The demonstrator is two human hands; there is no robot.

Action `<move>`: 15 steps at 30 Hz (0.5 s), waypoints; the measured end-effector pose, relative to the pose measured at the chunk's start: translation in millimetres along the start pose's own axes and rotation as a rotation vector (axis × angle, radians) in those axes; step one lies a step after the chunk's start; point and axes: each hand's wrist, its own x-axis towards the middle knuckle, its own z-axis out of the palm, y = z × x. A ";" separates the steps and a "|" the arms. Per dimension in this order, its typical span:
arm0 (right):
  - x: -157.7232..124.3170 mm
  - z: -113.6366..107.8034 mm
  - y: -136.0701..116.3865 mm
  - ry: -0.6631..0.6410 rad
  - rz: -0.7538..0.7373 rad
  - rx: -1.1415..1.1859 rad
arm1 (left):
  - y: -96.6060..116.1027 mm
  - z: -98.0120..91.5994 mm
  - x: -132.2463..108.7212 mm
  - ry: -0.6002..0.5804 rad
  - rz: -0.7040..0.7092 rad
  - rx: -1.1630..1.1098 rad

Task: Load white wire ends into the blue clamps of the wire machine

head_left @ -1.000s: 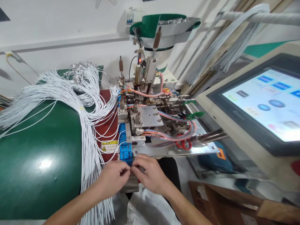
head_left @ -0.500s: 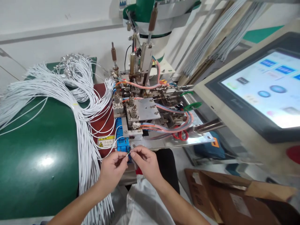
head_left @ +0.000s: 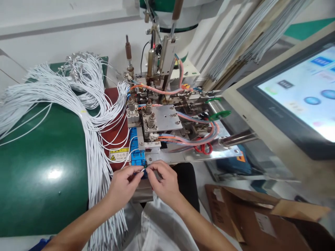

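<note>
Between thumb and fingers, my left hand (head_left: 125, 183) pinches a white cable (head_left: 142, 169) close to its end. My right hand (head_left: 163, 181) is closed in a pinch at the same cable's tip, where thin coloured wires, one greenish, show. Both hands meet just in front of the blue fixture blocks (head_left: 137, 157) on the machine's near left edge. Several white cables run from the blocks over to a large bundle of white cables (head_left: 91, 150) on the left. The exact contact of the right fingertips with the wires is too small to make out.
The metal machine (head_left: 167, 118) with orange and blue hoses stands ahead. A touchscreen panel (head_left: 300, 97) juts in from the right. The green table (head_left: 42, 174) lies left, a yellow warning label (head_left: 119, 155) beside the blocks. Cardboard boxes (head_left: 251, 216) sit low at right.
The view has shifted slightly, and the touchscreen sits further right. Both hands stay together at the cable end, with only small finger movement.
</note>
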 end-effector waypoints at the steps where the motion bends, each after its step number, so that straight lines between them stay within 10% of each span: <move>1: -0.5 1.1 2.7 0.000 -0.018 -0.059 | -0.2 -2.7 1.2 -0.014 0.023 0.058; 15: 5.5 6.1 17.3 -0.164 0.171 -0.247 | -6.5 -8.0 16.6 -0.061 0.145 0.438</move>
